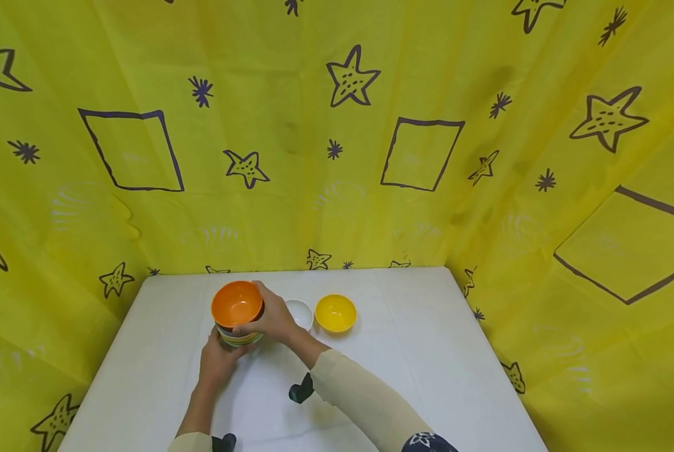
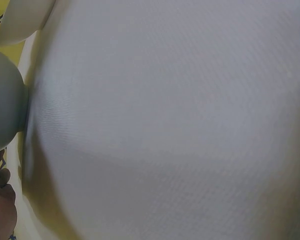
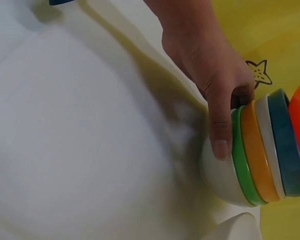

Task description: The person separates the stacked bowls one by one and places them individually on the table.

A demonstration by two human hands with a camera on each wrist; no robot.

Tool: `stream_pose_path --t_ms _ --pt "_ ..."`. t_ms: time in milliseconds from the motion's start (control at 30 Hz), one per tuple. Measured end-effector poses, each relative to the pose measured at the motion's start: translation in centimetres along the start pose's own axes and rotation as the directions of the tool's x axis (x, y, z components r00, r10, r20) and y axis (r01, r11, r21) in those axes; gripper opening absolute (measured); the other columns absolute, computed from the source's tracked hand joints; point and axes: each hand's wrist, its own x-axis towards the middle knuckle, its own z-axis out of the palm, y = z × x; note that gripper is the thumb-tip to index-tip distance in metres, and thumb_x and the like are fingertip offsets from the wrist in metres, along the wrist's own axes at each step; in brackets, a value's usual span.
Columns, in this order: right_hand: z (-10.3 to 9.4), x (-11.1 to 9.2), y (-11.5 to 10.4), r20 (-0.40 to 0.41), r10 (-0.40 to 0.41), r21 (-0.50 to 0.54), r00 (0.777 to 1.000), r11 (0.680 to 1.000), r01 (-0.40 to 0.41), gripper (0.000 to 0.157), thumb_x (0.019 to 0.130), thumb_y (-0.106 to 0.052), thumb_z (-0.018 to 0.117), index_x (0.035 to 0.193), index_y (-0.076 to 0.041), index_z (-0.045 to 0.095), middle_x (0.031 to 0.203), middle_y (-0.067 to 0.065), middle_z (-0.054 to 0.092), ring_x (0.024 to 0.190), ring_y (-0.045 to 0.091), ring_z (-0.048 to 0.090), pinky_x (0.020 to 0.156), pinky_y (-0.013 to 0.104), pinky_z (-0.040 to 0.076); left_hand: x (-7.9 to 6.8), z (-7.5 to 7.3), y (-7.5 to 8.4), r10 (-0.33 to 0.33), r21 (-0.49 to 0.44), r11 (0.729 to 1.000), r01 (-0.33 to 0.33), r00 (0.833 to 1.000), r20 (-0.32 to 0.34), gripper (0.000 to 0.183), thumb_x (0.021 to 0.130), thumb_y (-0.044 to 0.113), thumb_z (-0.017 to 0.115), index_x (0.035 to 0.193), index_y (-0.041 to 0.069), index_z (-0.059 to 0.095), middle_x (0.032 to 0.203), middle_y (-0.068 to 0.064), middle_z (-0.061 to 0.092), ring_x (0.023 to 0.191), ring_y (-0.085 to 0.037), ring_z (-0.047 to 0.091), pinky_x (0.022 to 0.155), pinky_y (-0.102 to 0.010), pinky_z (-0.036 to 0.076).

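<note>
So on my feed, closest to me, there's the right sleeve (image 1: 370, 395), pale, with a dark patterned patch low on it, and a bit of left sleeve (image 1: 190, 443). Left hand (image 1: 217, 361) is wrapped round a stack of nested bowls (image 3: 257, 155), thumb on the outside; from the right wrist view I get pale, green, yellow-orange, white, then teal. Can't tell if its base touches the table (image 1: 427, 358). Right hand (image 1: 276, 319) has its thumb and fingers clamped on an orange bowl (image 1: 237, 304), held right at the mouth of that stack, tipped toward the head cam. Past the right wrist I've got a white bowl (image 1: 300, 312), partly hidden, with a yellow bowl (image 1: 335, 312) just beside it. Behind everything: yellow curtain (image 1: 291, 210) with stars and squares drawn on.
</note>
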Motion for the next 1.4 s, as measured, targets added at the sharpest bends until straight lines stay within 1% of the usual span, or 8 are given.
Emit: stream_pose_path --t_ms 200,333,433,667,933,1167,1300,1400 --pt "-0.8 -0.4 -0.8 -0.024 -0.008 -0.010 1.000 1.000 0.008 0.087 0.080 -0.025 0.095 0.152 -0.022 0.046 0.141 -0.010 0.063 0.126 0.006 0.060 0.109 0.032 0.049 -0.3 0.2 -0.3 0.011 -0.035 0.999 -0.012 1.000 -0.024 0.102 0.084 0.026 0.091 0.159 -0.005 0.029 0.154 -0.033 0.045 0.143 -0.049 0.042 0.121 -0.065 0.026" --pt "-1.2 -0.4 -1.1 -0.043 0.034 -0.036 0.999 0.999 -0.036 0.092 0.080 -0.030 0.095 0.156 -0.024 0.044 0.142 -0.012 0.061 0.130 0.006 0.057 0.113 0.035 0.046 -0.4 0.2 -0.3 0.025 -0.041 0.999 -0.027 0.999 -0.043 0.100 0.083 0.026 0.091 0.157 -0.005 0.032 0.149 -0.033 0.050 0.140 -0.049 0.045 0.121 -0.064 0.028" --pt "-1.5 -0.3 -1.4 -0.061 0.049 -0.047 0.997 0.998 -0.052 0.095 0.079 -0.030 0.096 0.157 -0.022 0.043 0.144 -0.010 0.061 0.133 0.007 0.056 0.116 0.037 0.043 -0.4 0.1 -0.2 0.023 -0.031 0.999 -0.024 0.999 -0.039 0.101 0.083 0.028 0.091 0.157 -0.005 0.031 0.150 -0.033 0.049 0.140 -0.049 0.045 0.121 -0.064 0.028" --pt "-2.2 -0.5 -2.5 -0.100 0.030 -0.056 0.995 0.998 -0.036 0.096 0.078 -0.030 0.096 0.157 -0.013 0.044 0.146 -0.001 0.061 0.136 0.012 0.055 0.117 0.038 0.042 -0.4 0.0 0.0 0.005 -0.023 1.000 -0.006 1.000 -0.025 0.103 0.084 0.030 0.090 0.158 -0.007 0.028 0.153 -0.034 0.045 0.144 -0.049 0.040 0.121 -0.065 0.026" --pt "-3.5 -1.2 -3.2 -0.150 0.058 -0.041 0.987 0.997 -0.065 0.100 0.078 -0.031 0.096 0.159 -0.010 0.041 0.150 0.003 0.058 0.138 0.016 0.054 0.116 0.040 0.044 -0.2 0.0 -0.2 0.049 -0.022 0.998 -0.050 0.997 -0.059 0.100 0.083 0.024 0.090 0.157 -0.009 0.030 0.152 -0.035 0.045 0.143 -0.051 0.041 0.120 -0.065 0.028" --pt "-5.4 -2.0 -3.0 -0.208 -0.006 -0.025 0.978 1.000 0.000 0.093 0.075 -0.023 0.098 0.152 -0.010 0.048 0.143 0.003 0.063 0.133 0.018 0.058 0.113 0.043 0.047 0.0 0.1 -0.5 0.061 -0.024 0.998 -0.062 0.997 -0.054 0.104 0.081 0.026 0.093 0.156 -0.010 0.031 0.152 -0.037 0.045 0.144 -0.052 0.040 0.120 -0.066 0.029" --pt "-6.9 -2.7 -2.7 -0.234 -0.051 -0.009 0.971 0.999 0.051 0.089 0.074 -0.018 0.098 0.149 -0.009 0.051 0.141 0.003 0.064 0.132 0.020 0.058 0.115 0.047 0.044 0.1 0.1 -0.4 0.059 -0.027 0.998 -0.060 0.997 -0.053 0.107 0.080 0.027 0.094 0.157 -0.011 0.030 0.154 -0.036 0.042 0.146 -0.052 0.037 0.121 -0.066 0.027" --pt "-7.9 -3.4 -2.3 -0.259 -0.049 0.002 0.965 0.999 0.051 0.089 0.074 -0.015 0.098 0.150 -0.008 0.051 0.141 0.005 0.064 0.133 0.023 0.058 0.117 0.048 0.042 0.2 0.1 -0.3 0.053 -0.026 0.998 -0.054 0.997 -0.055 0.108 0.079 0.026 0.094 0.157 -0.011 0.029 0.156 -0.036 0.040 0.147 -0.052 0.035 0.122 -0.065 0.025"
